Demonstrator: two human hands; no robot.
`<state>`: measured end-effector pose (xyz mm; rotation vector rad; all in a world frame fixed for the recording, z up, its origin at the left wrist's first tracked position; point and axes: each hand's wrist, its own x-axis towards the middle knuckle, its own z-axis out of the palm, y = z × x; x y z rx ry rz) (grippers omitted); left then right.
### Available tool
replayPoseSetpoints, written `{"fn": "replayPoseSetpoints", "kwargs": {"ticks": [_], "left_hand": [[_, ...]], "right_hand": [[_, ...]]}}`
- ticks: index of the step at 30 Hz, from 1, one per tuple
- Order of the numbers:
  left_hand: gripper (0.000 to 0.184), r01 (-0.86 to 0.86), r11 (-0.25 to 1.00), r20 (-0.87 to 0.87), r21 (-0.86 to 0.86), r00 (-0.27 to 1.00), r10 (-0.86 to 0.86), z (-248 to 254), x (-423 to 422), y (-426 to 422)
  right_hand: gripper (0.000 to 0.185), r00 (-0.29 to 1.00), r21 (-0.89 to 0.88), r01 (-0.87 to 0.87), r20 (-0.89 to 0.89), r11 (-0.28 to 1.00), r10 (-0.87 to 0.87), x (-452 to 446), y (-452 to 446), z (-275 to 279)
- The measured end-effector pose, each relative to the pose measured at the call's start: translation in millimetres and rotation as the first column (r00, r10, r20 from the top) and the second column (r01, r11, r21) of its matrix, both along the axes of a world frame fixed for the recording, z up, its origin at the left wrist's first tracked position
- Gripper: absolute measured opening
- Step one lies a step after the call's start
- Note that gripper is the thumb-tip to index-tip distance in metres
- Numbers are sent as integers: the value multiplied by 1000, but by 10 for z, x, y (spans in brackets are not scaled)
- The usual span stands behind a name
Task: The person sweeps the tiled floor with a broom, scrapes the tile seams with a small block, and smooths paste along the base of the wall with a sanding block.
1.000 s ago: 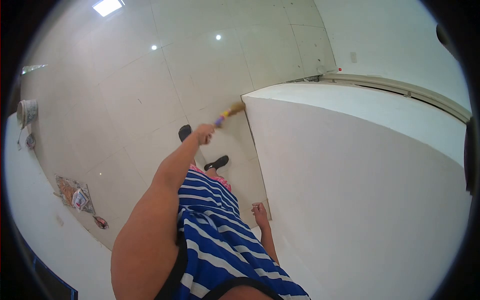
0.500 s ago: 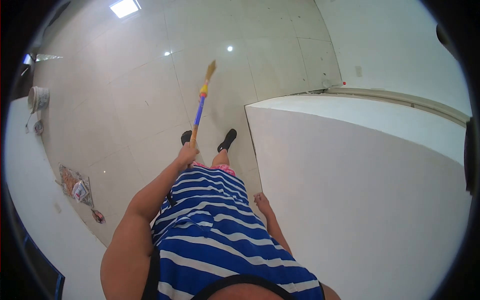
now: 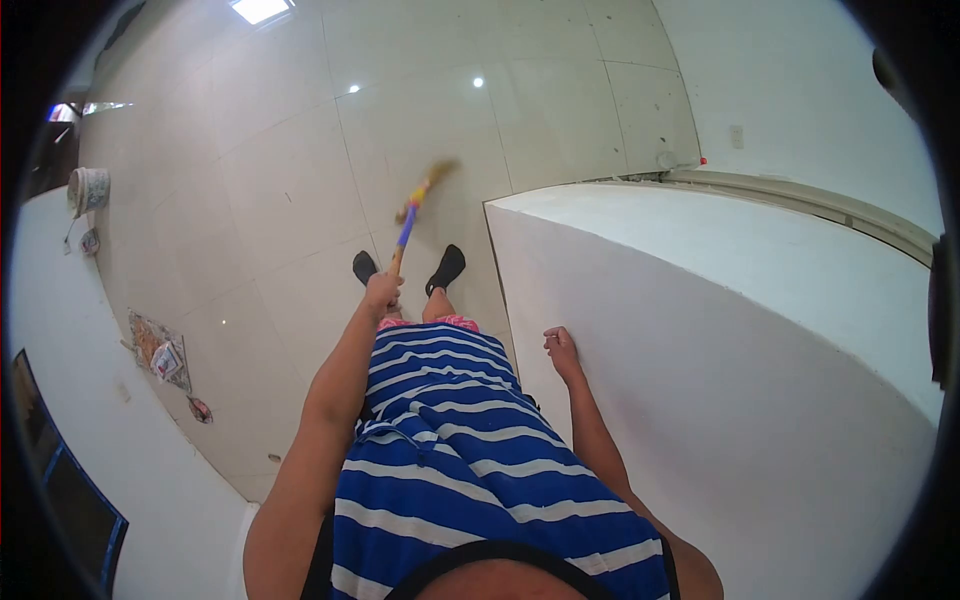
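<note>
The left hand (image 3: pixel 383 291) grips the broom (image 3: pixel 405 230), the right hand (image 3: pixel 562 352) is half curled, holding what I cannot tell, and too wide swing could strike the white wall (image 3: pixel 640 290) at right

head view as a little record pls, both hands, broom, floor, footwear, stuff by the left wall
left hand: gripping the broom by its handle
right hand: fingers curled, beside the low white wall; contents unclear
broom bristles: blurred, pointing away from the body
floor: glossy pale tiles
footwear: black
by left wall: stained pale bucket
</note>
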<state>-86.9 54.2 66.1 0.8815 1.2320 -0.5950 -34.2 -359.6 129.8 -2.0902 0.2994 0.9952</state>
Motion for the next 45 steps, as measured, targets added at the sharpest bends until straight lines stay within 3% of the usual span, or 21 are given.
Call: {"fn": "replayPoseSetpoints", "kwargs": {"ticks": [7,8,9,11,14,17,18,19,22,24,25,27,28,32,34,35,38,41,43,45], "left_hand": [[8,226,971,6,77,974,-227,920,166,31],[7,184,982,15,-42,983,-184,1011,135,125],[7,202,979,16,-36,979,-201,1103,108,218],[6,149,916,-52,-373,982,-181,1255,76,363],[11,224,837,-89,-499,948,-307,1329,-27,428],[13,292,862,-36,-414,941,-336,854,-148,294],[14,247,813,-99,-527,933,-347,775,-69,286],[14,237,813,-100,-532,936,-338,654,-58,217],[16,240,869,-175,-433,923,-342,21,-3,58],[14,89,923,-172,-375,971,-164,-254,-2,41],[14,91,916,-174,-390,970,-170,-323,-62,63],[14,6,956,-62,-292,998,-25,-315,-98,233],[15,136,960,68,-245,990,-122,-248,-155,363],[11,246,961,86,-127,968,-236,147,-230,927],[8,289,934,117,-208,956,-270,237,-325,1180],[8,254,949,118,-188,965,-235,276,-354,1223],[11,174,906,270,-385,960,-70,495,-426,1100],[24,201,861,366,-467,930,-19,1107,-504,868],[36,335,829,490,-449,868,-85,1335,-724,718],[48,499,815,570,-294,776,-270,1609,-955,596]], "right_hand": [[20,993,-59,64,-97,996,-69,-548,-66,-150],[21,989,-91,87,-114,992,-97,-645,-25,-148],[21,984,-124,111,-126,986,-127,-753,22,-176],[21,977,-129,159,-120,979,-174,-978,162,-222],[21,971,-112,211,-86,971,-221,-1366,445,-152],[20,950,-41,293,-97,955,-296,-1747,840,-50],[20,958,-58,265,-102,963,-269,-1860,942,-2],[20,963,-75,241,-107,968,-248,-1967,1029,65],[20,973,-68,165,-150,984,-174,-2289,1060,141],[22,955,-109,194,-205,975,-213,-2344,993,238],[22,951,-136,200,-209,970,-226,-2390,964,328],[23,948,-168,233,-182,958,-262,-2417,903,410],[23,947,-187,256,-150,949,-285,-2380,855,408],[23,962,-173,243,-87,954,-260,-2106,929,475],[24,975,-155,198,-72,968,-211,-2003,997,444],[25,983,-141,162,-60,977,-171,-1885,1062,415],[31,996,-33,43,-81,999,-45,-1552,1321,338],[38,995,126,-81,-48,989,87,-1077,1821,425],[44,995,182,-4,-96,983,21,-886,2306,571],[47,949,170,123,-307,978,-66,-789,2714,635]]}}
